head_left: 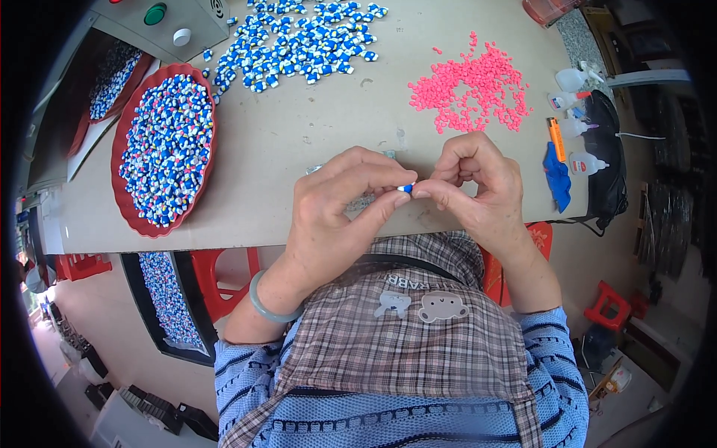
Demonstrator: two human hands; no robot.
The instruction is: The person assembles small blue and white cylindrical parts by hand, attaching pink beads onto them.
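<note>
Just above the table's near edge, my left hand (340, 198) pinches a tiny blue-and-white moulded piece (405, 188) between thumb and fingertips. My right hand (482, 183) is curled close beside it, its thumb tip right against or very near the piece. Whether its fingers hold anything is hidden. Farther right lies a loose spread of small pink bits (478, 88). Many blue-and-white pieces with yellowish parts (299, 45) are scattered at the far side. A red scalloped tray (117, 160) on the left is heaped with similar blue, white and pink pieces.
A machine housing with a green button (155, 13) stands far left. Along the right edge are small squeeze bottles (588, 163), an orange utility knife (556, 136) and a blue cloth-like item (556, 178). Below the table are red stools (213, 276) and a black tray of pieces (168, 302).
</note>
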